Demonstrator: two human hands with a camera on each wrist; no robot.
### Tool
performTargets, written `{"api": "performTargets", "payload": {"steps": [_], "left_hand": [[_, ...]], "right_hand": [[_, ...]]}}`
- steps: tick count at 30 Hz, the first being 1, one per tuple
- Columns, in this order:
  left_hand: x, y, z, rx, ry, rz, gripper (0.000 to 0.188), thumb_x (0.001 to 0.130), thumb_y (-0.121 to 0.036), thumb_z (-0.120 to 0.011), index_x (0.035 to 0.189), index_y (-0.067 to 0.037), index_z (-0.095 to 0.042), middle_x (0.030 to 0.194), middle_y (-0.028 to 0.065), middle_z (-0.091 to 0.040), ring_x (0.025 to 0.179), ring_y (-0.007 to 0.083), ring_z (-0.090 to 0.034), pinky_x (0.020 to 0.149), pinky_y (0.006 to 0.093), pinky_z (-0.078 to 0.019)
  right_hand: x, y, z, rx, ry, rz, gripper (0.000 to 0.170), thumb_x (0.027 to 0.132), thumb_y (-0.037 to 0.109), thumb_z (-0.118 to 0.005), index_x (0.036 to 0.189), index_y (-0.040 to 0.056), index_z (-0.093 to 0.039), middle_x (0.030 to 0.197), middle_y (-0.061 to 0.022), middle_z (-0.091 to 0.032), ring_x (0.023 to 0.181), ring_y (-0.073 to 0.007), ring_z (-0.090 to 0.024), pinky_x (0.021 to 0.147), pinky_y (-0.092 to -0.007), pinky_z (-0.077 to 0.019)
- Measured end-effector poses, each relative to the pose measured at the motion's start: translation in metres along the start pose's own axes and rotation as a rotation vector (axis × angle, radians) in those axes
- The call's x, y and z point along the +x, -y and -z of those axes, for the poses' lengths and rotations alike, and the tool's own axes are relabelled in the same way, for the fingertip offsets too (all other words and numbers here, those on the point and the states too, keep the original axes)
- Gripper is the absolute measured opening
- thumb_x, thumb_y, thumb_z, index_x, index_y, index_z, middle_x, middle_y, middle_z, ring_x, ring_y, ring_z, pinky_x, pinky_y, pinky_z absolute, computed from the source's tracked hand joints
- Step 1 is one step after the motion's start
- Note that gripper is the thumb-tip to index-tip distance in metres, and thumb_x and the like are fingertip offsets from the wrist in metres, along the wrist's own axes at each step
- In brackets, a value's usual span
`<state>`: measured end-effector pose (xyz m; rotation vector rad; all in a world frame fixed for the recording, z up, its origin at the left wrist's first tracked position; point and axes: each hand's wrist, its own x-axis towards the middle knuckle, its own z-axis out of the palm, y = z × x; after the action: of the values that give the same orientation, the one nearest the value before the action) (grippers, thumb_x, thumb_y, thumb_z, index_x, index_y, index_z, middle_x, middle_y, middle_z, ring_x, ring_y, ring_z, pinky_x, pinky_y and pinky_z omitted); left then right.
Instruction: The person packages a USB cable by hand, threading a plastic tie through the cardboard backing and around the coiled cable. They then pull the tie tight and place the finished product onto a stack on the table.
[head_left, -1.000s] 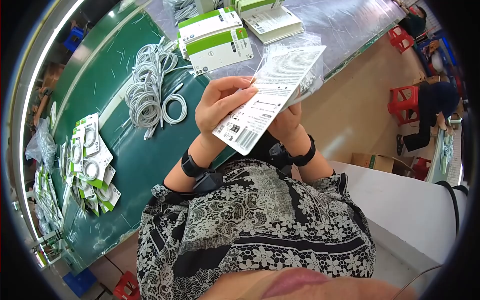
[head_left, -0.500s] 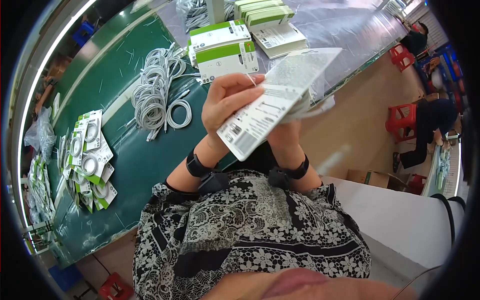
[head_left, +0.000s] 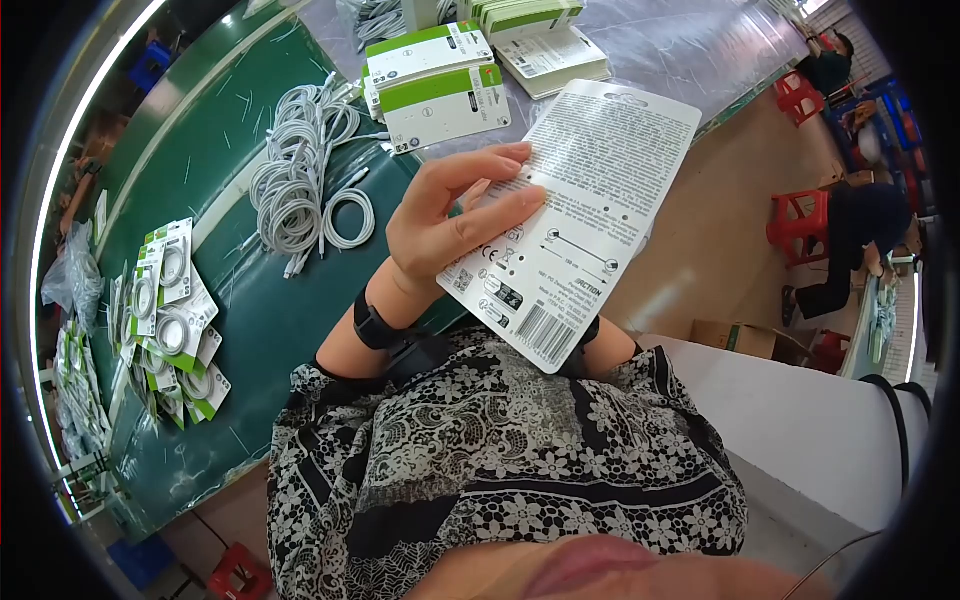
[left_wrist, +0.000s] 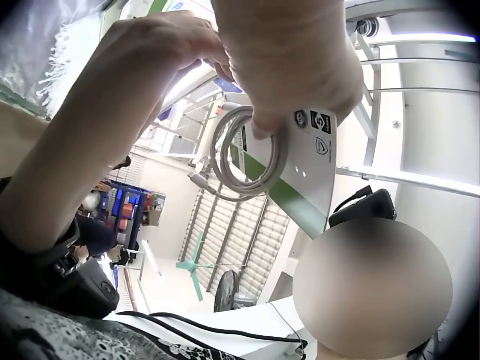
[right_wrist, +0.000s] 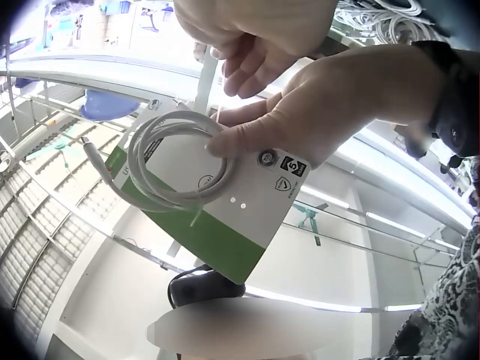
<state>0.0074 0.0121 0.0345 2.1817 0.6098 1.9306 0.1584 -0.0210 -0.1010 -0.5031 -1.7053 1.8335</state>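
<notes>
Card (head_left: 600, 190) in the air before the person's chest, its printed back toward the head camera, is held by the left hand (head_left: 440, 225): two digits lie over that back while another presses a coil of white cable (right_wrist: 180, 199) against the green-and-white front. The right hand (right_wrist: 259, 37) is close by, fingers bent; whether it grips anything, I cannot tell. A light, even pinch should serve best here, firm enough to keep the loops flat and round without creasing the card, with the loose plug end (right_wrist: 91, 154) kept clear of the fingers. On the back, "ACTION" reads clearly, along with a CE mark and a barcode (head_left: 545, 335); the dense upper paragraphs are too small. A black badge (right_wrist: 292, 165) on the front shows a 5. Farther out, the counter (head_left: 250, 365) carries loose cable coils (head_left: 290, 190), stacked cards (head_left: 445, 115) and carded coils (head_left: 172, 332).
</notes>
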Motion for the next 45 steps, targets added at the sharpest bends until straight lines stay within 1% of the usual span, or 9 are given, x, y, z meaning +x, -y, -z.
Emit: {"api": "performTargets", "payload": {"steps": [6, 9, 10, 20, 24, 25, 27, 32, 45], "left_hand": [[0.001, -0.001, 0.003, -0.006, 0.091, -0.013, 0.033, 0.068, 0.011, -0.069, 0.100, 0.003, -0.067, 0.107, 0.0187, -0.053, 0.103, 0.0404, -0.060, 0.088, 0.0443, -0.0527], [0.000, 0.002, 0.003, 0.027, 0.081, -0.012, 0.036, 0.066, 0.008, -0.071, 0.101, -0.002, -0.068, 0.106, 0.0157, -0.055, 0.102, 0.0373, -0.061, 0.088, 0.0415, -0.0531], [0.000, 0.004, 0.002, 0.053, 0.067, -0.015, 0.038, 0.065, 0.004, -0.073, 0.102, -0.006, -0.070, 0.105, 0.0127, -0.056, 0.101, 0.0340, -0.063, 0.087, 0.0388, -0.0536], [-0.002, 0.008, 0.003, 0.091, 0.062, -0.046, 0.040, 0.064, -0.002, -0.075, 0.104, -0.006, -0.069, 0.104, 0.0108, -0.058, 0.097, 0.0300, -0.065, 0.088, 0.0366, -0.0537], [-0.005, 0.005, -0.006, 0.055, -0.022, 0.108, 0.029, 0.070, -0.001, -0.074, 0.099, -0.002, -0.069, 0.101, 0.0086, -0.061, 0.092, 0.0236, -0.065, 0.082, 0.0329, -0.0545], [-0.013, 0.008, -0.010, -0.022, -0.108, 0.370, 0.027, 0.073, 0.000, -0.073, 0.099, -0.001, -0.068, 0.101, 0.0079, -0.061, 0.091, 0.0212, -0.064, 0.080, 0.0315, -0.0540], [-0.025, 0.009, -0.019, -0.179, -0.268, 0.905, 0.022, 0.078, 0.000, -0.071, 0.100, 0.001, -0.066, 0.100, 0.0066, -0.063, 0.089, 0.0165, -0.063, 0.076, 0.0287, -0.0530], [-0.029, 0.015, -0.038, -0.593, -0.462, 0.949, 0.021, 0.084, -0.001, -0.067, 0.105, 0.001, -0.062, 0.099, 0.0058, -0.064, 0.088, 0.0121, -0.061, 0.071, 0.0250, -0.0501], [-0.042, 0.024, -0.044, -0.690, -0.530, 1.018, 0.031, 0.086, 0.001, -0.064, 0.115, 0.003, -0.054, 0.108, 0.0096, -0.061, 0.094, 0.0182, -0.062, 0.082, 0.0327, -0.0549]], "right_hand": [[-0.005, 0.005, -0.002, 0.556, 0.005, -0.078, 0.044, 0.100, 0.022, -0.037, 0.140, 0.0046, -0.031, 0.142, -0.0096, -0.037, 0.130, -0.0201, -0.037, 0.107, -0.0329, -0.0345], [0.000, 0.004, -0.002, -1.166, -0.042, 0.248, 0.044, 0.101, 0.025, -0.035, 0.140, 0.0054, -0.032, 0.141, -0.0108, -0.039, 0.129, -0.0231, -0.039, 0.107, -0.0364, -0.0354], [0.001, 0.005, -0.002, -1.166, -0.043, 0.250, 0.044, 0.101, 0.025, -0.035, 0.140, 0.0054, -0.032, 0.141, -0.0108, -0.039, 0.129, -0.0231, -0.039, 0.107, -0.0364, -0.0354], [0.013, 0.033, 0.015, 0.278, -0.332, 0.548, 0.038, 0.098, 0.021, -0.046, 0.131, 0.0044, -0.041, 0.125, -0.0110, -0.053, 0.110, -0.0220, -0.055, 0.091, -0.0315, -0.0470], [0.018, 0.049, 0.019, 0.875, -0.427, 0.616, 0.035, 0.097, 0.019, -0.050, 0.128, 0.0040, -0.044, 0.119, -0.0110, -0.058, 0.102, -0.0216, -0.061, 0.085, -0.0296, -0.0516], [0.018, 0.056, 0.020, 0.876, -0.434, 0.616, 0.035, 0.097, 0.019, -0.050, 0.128, 0.0040, -0.044, 0.119, -0.0110, -0.058, 0.102, -0.0216, -0.061, 0.085, -0.0296, -0.0516], [0.018, 0.075, 0.020, 0.270, -0.653, 0.669, 0.026, 0.092, 0.009, -0.057, 0.116, 0.0035, -0.051, 0.103, -0.0097, -0.063, 0.088, -0.0203, -0.063, 0.076, -0.0288, -0.0521], [0.036, 0.114, 0.027, -0.935, -0.848, 0.777, 0.017, 0.082, -0.002, -0.067, 0.096, 0.0015, -0.059, 0.079, -0.0093, -0.064, 0.067, -0.0190, -0.062, 0.060, -0.0277, -0.0495], [0.045, 0.123, 0.032, -1.007, -0.822, 0.393, 0.009, 0.078, 0.004, -0.070, 0.086, 0.0034, -0.066, 0.076, -0.0082, -0.063, 0.062, -0.0224, -0.061, 0.056, -0.0301, -0.0483]]}}
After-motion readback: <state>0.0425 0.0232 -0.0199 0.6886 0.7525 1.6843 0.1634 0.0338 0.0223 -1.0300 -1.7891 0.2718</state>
